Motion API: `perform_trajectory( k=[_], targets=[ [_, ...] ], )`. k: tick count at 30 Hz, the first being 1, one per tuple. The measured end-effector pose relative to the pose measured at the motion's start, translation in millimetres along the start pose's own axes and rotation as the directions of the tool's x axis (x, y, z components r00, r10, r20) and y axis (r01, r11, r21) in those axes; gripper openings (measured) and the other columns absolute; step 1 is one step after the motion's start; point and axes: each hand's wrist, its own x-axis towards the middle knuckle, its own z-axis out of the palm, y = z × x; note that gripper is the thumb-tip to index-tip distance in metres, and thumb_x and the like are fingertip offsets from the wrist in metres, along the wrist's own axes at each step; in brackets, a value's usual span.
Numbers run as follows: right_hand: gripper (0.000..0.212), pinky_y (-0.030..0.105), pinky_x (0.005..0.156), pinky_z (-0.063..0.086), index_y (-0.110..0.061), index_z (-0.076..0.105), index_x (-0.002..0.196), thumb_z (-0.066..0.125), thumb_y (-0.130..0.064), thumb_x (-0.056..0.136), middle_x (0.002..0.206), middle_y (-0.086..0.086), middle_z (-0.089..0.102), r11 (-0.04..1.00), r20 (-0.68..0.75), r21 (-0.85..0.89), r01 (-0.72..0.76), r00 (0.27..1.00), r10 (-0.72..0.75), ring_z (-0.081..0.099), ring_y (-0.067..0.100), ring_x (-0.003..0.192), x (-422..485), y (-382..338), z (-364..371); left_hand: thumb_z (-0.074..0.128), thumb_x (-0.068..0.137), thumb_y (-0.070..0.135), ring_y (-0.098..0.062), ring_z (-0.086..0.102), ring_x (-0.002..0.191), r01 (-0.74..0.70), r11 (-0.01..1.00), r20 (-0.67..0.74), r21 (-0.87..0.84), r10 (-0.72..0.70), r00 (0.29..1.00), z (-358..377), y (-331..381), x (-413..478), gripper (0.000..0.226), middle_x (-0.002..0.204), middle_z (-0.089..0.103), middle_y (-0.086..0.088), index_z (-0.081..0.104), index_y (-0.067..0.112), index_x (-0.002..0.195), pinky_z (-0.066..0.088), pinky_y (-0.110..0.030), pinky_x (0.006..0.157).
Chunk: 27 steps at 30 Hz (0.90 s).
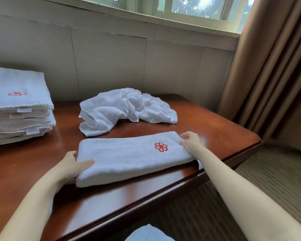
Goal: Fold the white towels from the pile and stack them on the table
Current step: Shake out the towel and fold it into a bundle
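A white towel (129, 157) with a red emblem lies folded into a long band near the front of the wooden table (207, 136). My left hand (71, 166) grips its left end, thumb on top and fingers under the edge. My right hand (189, 141) holds the right end, fingers curled round the corner. Behind it a crumpled pile of white towels (125, 108) lies at the table's back. A stack of folded towels (19, 108) stands at the left, a red emblem on its top towel.
The table's front edge runs diagonally from lower left to the right corner (257, 141). A panelled wall and window sill stand behind it. A brown curtain (271, 75) hangs at the right, over striped carpet (268, 180).
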Motion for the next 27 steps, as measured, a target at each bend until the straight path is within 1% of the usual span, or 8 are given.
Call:
perform_trajectory(
  k=[5,8,11,13,16,19,21,27],
  targets=[
    [0.023,0.024,0.066,0.048,-0.003,0.062,0.112,0.059,0.001,0.089,0.102,0.012,0.064,0.960,0.089,0.243,-0.138,0.989,0.120,0.059,0.019,0.085,2,-5,-5,0.080,0.075,0.033,-0.031,0.059,0.110,-0.010,0.999,0.011,0.044,0.010,1.000,1,3,-3,0.089,0.132,0.055,-0.012,0.029,0.009,0.144,0.045,-0.048,0.101],
    [0.023,0.028,0.078,0.047,-0.002,0.063,0.112,0.061,0.000,0.089,0.113,0.015,0.063,0.968,0.103,0.201,-0.147,0.986,0.129,0.057,0.019,0.092,2,-4,-5,0.081,0.071,0.038,-0.030,0.058,0.110,-0.012,0.997,0.002,0.082,0.012,1.000,1,3,-1,0.093,0.131,0.055,-0.011,0.031,0.009,0.143,0.044,-0.047,0.101],
    [0.024,0.028,0.085,0.043,-0.009,0.061,0.113,0.061,-0.009,0.090,0.120,0.009,0.060,0.998,0.030,-0.042,-0.047,0.998,0.049,0.055,0.021,0.105,-1,-8,-5,0.077,0.077,0.036,-0.028,0.054,0.112,-0.009,0.992,-0.021,0.126,0.011,1.000,4,4,-3,0.091,0.136,0.051,-0.012,0.026,0.009,0.146,0.041,-0.037,0.098],
    [0.025,0.032,0.083,0.043,-0.012,0.056,0.115,0.052,-0.010,0.091,0.120,0.008,0.056,0.852,-0.047,-0.515,0.090,0.990,-0.133,0.051,0.027,0.111,-10,-14,0,0.073,0.079,0.042,-0.031,0.050,0.119,0.008,0.964,-0.097,0.266,0.019,0.995,11,10,-10,0.095,0.142,0.045,-0.013,0.019,0.009,0.149,0.038,-0.035,0.094],
    [0.030,0.035,0.083,0.040,-0.013,0.052,0.118,0.046,-0.010,0.088,0.120,0.008,0.050,0.552,-0.013,-0.783,0.287,0.880,-0.475,0.046,0.029,0.109,-31,-27,29,0.065,0.079,0.054,-0.036,0.042,0.127,-0.054,0.769,-0.284,0.637,0.299,0.911,28,20,-25,0.092,0.141,0.039,-0.015,0.020,0.014,0.149,0.036,-0.043,0.100],
    [0.032,0.037,0.099,0.034,-0.013,0.055,0.119,0.036,-0.030,0.099,0.126,0.007,0.053,0.506,0.240,-0.631,0.589,0.768,-0.594,0.045,0.027,0.119,-57,-47,74,0.047,0.087,0.058,-0.026,0.035,0.134,-0.214,0.535,-0.179,0.817,0.588,0.789,53,26,-32,0.071,0.146,0.038,-0.007,0.029,0.025,0.148,0.029,-0.041,0.106],
    [0.044,0.042,0.108,0.027,-0.015,0.048,0.131,0.030,-0.041,0.101,0.140,0.009,0.045,0.536,0.421,-0.512,0.671,0.740,-0.524,0.037,0.028,0.131,-69,-54,96,0.027,0.095,0.057,-0.015,0.022,0.143,-0.262,0.408,-0.014,0.875,0.560,0.828,67,23,-29,0.059,0.155,0.026,0.001,0.024,0.034,0.149,0.016,-0.041,0.114],
    [0.051,0.045,0.117,0.005,-0.027,0.026,0.149,0.020,-0.046,0.102,0.160,-0.001,0.013,0.653,0.463,-0.498,0.571,0.812,-0.357,0.011,0.018,0.147,-39,-44,71,0.027,0.094,0.062,-0.016,0.002,0.148,-0.177,0.643,-0.029,0.745,0.296,0.955,43,10,-15,0.064,0.161,0.001,0.006,0.016,0.035,0.151,0.014,-0.045,0.116]
  ],
)
